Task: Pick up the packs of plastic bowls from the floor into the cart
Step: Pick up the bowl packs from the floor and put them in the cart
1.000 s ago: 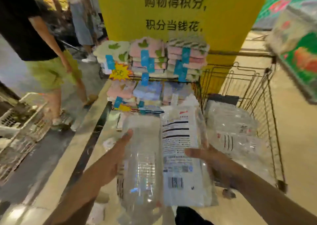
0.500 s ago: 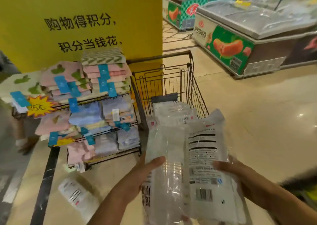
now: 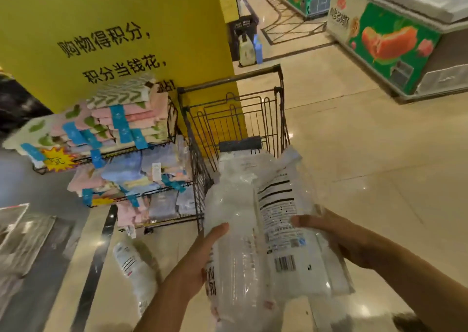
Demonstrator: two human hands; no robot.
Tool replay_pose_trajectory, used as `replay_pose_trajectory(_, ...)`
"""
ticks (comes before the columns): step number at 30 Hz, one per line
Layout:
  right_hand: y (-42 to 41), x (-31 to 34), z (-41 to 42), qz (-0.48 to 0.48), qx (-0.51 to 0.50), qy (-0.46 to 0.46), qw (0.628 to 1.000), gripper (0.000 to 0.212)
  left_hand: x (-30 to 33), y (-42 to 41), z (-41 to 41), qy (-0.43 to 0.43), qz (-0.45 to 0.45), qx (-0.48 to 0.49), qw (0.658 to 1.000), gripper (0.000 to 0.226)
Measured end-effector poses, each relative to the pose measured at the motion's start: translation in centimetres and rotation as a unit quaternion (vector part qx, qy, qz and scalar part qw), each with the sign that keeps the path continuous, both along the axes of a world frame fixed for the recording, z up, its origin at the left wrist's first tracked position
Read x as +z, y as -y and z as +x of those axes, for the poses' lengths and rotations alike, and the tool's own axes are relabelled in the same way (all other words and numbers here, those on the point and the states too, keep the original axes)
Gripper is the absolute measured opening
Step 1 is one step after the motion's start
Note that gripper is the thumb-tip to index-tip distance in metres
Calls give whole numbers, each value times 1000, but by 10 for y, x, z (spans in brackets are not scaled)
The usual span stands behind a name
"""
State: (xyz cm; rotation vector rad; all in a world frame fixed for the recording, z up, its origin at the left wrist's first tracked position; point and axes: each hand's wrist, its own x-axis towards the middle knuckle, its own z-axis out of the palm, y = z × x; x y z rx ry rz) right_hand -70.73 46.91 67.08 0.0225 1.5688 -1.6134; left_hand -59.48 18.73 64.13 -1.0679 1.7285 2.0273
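Two clear packs of plastic bowls (image 3: 255, 235) are being held, pressed together between the left hand (image 3: 195, 263) and right hand (image 3: 336, 238), over the near end of the wire shopping cart (image 3: 233, 119), apparently being readied for lowering onto packs already inside (image 3: 240, 159), while another pack (image 3: 134, 268) is lying on the floor.

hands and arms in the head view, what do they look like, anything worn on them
Both forearms come in bare from the bottom edge: no sleeves, gloves, watch or bracelets show. The left hand and right hand carry no rings that can be seen. Fingers are plain, with no tape or markings visible.
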Motion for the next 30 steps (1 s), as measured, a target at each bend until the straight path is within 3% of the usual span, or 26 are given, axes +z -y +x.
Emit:
replay_pose_trajectory(2, 10, 5, -25, -2, 38, -5, 999, 44, -1, 1, 2, -5, -2, 34, 999, 74)
replay_pose_trajectory(5, 26, 5, -60, 6, 95, -8, 995, 49, -5, 3, -5, -26, -2, 91, 996, 58)
replay_pose_trajectory(9, 50, -3, -105, 30, 138, -13, 990, 65, -21, 11, -28, -47, -8, 84, 995, 63)
replay_pose_trajectory(13, 63, 0, -148, 64, 171, -43, 982, 58, -27, 9, -66, -56, -20, 109, 992, 63)
replay_pose_trajectory(18, 97, 2, -228, 81, 251, -69, 962, 63, -32, 2, -114, -52, -16, 200, 978, 55)
replay_pose_trajectory(24, 157, -36, -340, 108, 362, -104, 920, 69, -62, -31, -194, -37, 8, 372, 927, 38)
replay_pose_trajectory(28, 183, -48, -409, 125, 434, -147, 880, 91, -68, -60, -251, -25, 4, 463, 886, 59)
replay_pose_trajectory(30, 191, -45, -431, 137, 465, -195, 853, 88, -68, -70, -276, -20, 7, 496, 868, 73)
